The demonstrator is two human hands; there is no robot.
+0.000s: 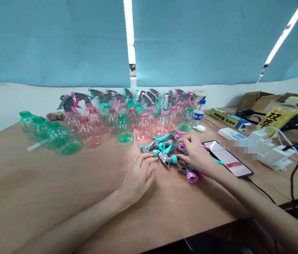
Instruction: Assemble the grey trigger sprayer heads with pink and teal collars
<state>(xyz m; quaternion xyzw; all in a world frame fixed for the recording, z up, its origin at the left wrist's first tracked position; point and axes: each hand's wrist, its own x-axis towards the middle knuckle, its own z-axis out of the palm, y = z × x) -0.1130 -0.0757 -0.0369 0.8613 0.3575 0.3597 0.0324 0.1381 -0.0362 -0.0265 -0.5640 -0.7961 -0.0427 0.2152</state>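
A loose pile of trigger spray heads, grey with turquoise or pink collars, lies on the table between my hands. My left hand rests at the near left side of the pile, fingers stretched out and fingertips at a grey and turquoise head. On the pile's right side, my right hand lies with fingers apart, touching the heads; part of its fingers is hidden. Nearest me is a spray head with a pink collar. Behind the pile stand a green bottle and a pink bottle, both without heads.
Several bottles fitted with spray heads stand in rows at the back. Green bottles without heads are at the left. A lit phone, a power strip with cables, a capped drink bottle and cardboard boxes occupy the right.
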